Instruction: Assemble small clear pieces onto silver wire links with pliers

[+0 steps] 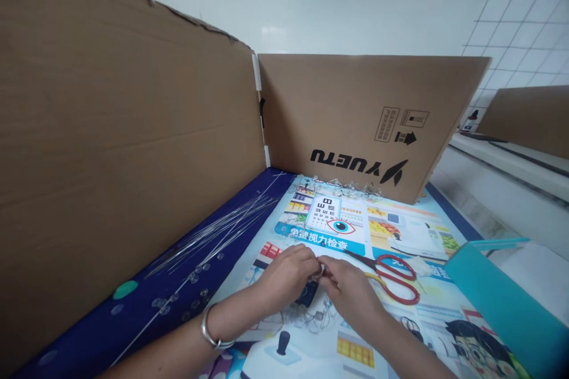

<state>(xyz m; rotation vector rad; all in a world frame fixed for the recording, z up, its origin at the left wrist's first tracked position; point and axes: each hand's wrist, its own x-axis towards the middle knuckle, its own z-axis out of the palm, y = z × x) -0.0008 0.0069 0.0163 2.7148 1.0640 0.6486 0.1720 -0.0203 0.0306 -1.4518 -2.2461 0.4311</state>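
My left hand [287,272], with a silver bangle on its wrist, is closed in a pinch over the middle of the printed table cover [262,257]. My right hand [351,293] meets it there, its fingertips pressed together too. Something small and pale shows between the fingertips, too little to name. Below the hands lies a loose tangle of thin clear loops [317,318], and a dark patch [307,295] shows behind them. Just beyond my right hand rest scissors with red handles [406,296], their dark blades pointing to the far left.
Tall cardboard panels [133,118] wall off the left and the back [311,106]. Clear scraps [347,186] lie along the back panel. Thin clear strands [213,228] and several small clear discs [193,277] lie at left. A teal folder-like object [502,302] stands at right.
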